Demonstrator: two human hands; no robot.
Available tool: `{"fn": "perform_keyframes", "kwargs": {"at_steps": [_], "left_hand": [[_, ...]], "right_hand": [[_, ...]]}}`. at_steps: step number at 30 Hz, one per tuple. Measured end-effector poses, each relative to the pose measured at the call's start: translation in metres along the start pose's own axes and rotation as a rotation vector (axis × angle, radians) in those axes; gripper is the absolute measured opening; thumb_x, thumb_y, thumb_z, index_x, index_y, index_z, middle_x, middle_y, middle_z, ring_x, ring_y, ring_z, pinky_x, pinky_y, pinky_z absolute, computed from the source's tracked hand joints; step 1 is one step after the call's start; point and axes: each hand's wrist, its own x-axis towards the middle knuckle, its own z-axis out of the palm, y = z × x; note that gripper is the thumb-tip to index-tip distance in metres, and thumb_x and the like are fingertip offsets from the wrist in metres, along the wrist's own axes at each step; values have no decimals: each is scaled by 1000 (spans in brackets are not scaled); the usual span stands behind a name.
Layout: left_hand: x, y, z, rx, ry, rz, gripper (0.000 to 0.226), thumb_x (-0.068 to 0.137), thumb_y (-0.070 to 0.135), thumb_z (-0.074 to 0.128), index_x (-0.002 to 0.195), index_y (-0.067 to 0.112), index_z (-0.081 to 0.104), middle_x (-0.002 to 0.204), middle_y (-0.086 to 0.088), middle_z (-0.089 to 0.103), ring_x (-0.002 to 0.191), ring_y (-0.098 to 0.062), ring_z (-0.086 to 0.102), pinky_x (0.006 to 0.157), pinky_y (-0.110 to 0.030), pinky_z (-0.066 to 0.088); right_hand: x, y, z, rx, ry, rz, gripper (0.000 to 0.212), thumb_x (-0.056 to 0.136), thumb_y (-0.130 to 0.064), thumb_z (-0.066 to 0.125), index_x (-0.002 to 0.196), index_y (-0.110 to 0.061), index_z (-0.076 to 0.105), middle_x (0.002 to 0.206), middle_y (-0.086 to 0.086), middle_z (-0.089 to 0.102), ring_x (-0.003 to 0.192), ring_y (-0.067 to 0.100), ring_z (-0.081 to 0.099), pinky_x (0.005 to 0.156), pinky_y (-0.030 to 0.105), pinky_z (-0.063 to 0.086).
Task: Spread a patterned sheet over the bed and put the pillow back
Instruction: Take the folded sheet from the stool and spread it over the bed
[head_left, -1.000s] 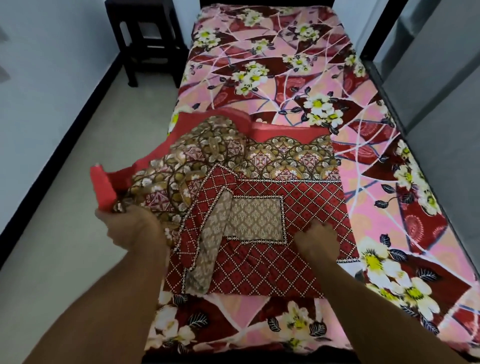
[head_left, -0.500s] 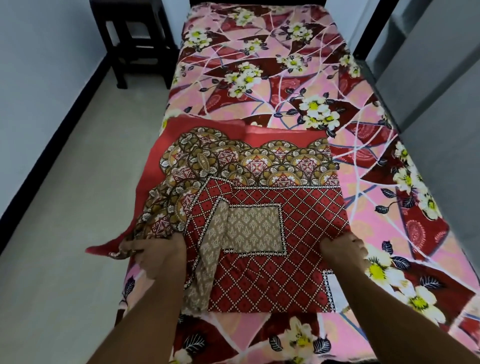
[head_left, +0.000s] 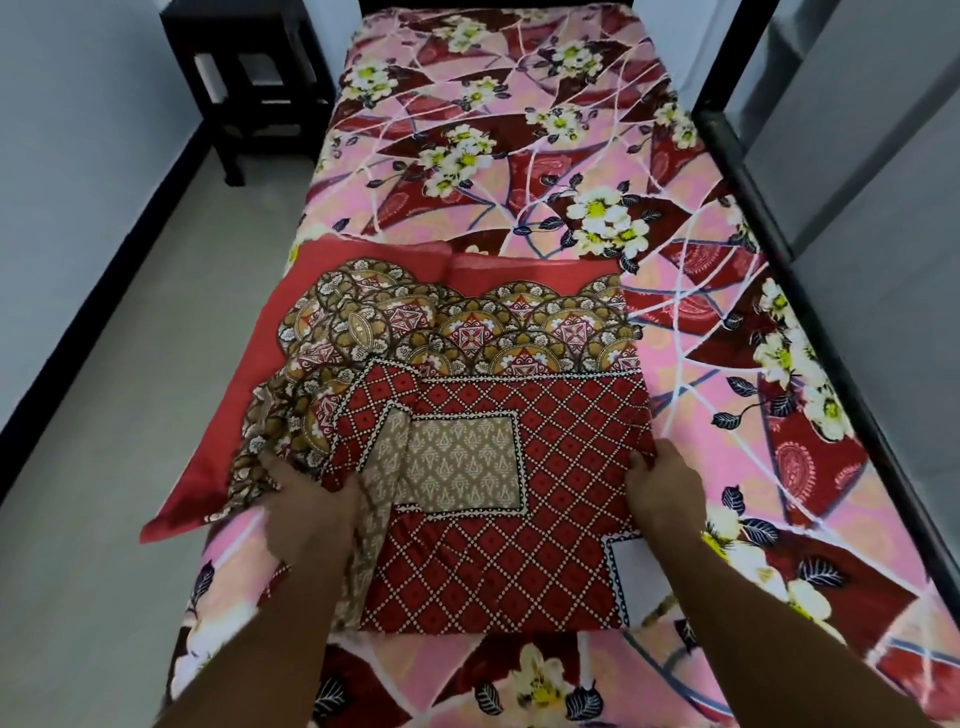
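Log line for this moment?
step: unfolding | left hand: holds patterned sheet | right hand: grips its edge | sheet: partly folded, on bed

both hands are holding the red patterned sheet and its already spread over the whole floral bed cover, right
Not quite. The head view shows the red patterned sheet mostly folded, covering only the near part of the floral bed cover, whose far half lies bare. The left hand and the right hand do hold it, one at each side.
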Motion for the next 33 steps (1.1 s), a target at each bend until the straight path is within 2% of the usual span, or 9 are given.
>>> {"fn": "perform_keyframes", "kwargs": {"at_steps": [4, 10, 16, 20, 26, 28, 30, 32, 33], "left_hand": [[-4, 2, 10, -73, 81, 98, 72, 89, 29, 70, 147, 13, 31, 115, -28, 62, 103, -49, 61, 89, -55, 50], [-55, 29, 39, -233, 75, 240, 55, 87, 19, 70, 136, 10, 47, 120, -25, 61, 107, -46, 60, 88, -51, 48], [-123, 81, 78, -274, 20, 433, 45, 85, 18, 70, 127, 10, 55, 112, -18, 63, 102, -41, 61, 85, -49, 51], [-138, 85, 81, -407, 42, 245, 35, 89, 20, 68, 118, 8, 54, 112, -19, 65, 104, -42, 62, 88, -45, 49], [-112, 79, 69, -712, -71, -524, 125, 73, 50, 85, 156, 3, 5, 153, -29, 34, 138, -44, 40, 113, -47, 34], [-81, 69, 78, -831, -234, -473, 105, 76, 44, 82, 154, 2, 26, 151, -26, 40, 135, -42, 45, 106, -35, 47], [-23, 43, 113, -846, -328, -387, 96, 53, 45, 80, 136, 4, 55, 132, -20, 61, 113, -40, 63, 82, -35, 60], [0, 36, 110, -815, -239, -394, 87, 40, 40, 73, 119, 4, 66, 102, -15, 71, 83, -35, 69, 63, -39, 59], [-6, 41, 90, -763, -148, -372, 68, 52, 35, 71, 112, 4, 67, 95, -15, 70, 80, -36, 67, 65, -40, 57]], "right_hand": [[11, -2, -23, 4, 134, -81, 23, 101, -28, 51, 117, -12, 57, 95, 21, 70, 90, 44, 65, 72, 43, 48], [48, 17, -96, 2, 354, -121, 22, 103, -30, 51, 114, -13, 60, 82, 13, 66, 72, 33, 61, 65, 35, 45], [83, 78, -186, -45, 423, 207, 31, 96, -32, 49, 117, -11, 57, 103, 32, 66, 97, 53, 64, 82, 56, 53], [83, 124, -201, -174, 258, 347, 27, 94, -20, 57, 116, -4, 55, 111, 34, 62, 104, 52, 62, 90, 56, 51], [63, 131, -153, -339, 121, 413, 73, 82, -29, 73, 140, -4, 36, 141, 28, 42, 128, 48, 43, 107, 57, 33], [54, 122, -139, -362, 127, 321, 81, 78, -31, 75, 142, -3, 33, 142, 29, 41, 130, 47, 41, 107, 58, 32], [49, 112, -126, -410, 91, 250, 85, 78, -33, 75, 145, -5, 32, 144, 27, 42, 132, 45, 42, 108, 58, 34], [46, 102, -115, -413, 49, 216, 86, 80, -40, 75, 146, -6, 31, 145, 26, 41, 132, 44, 42, 108, 56, 35], [44, 97, -111, -405, 24, 209, 87, 80, -46, 74, 145, -6, 32, 146, 26, 41, 133, 43, 42, 108, 56, 35]]}}
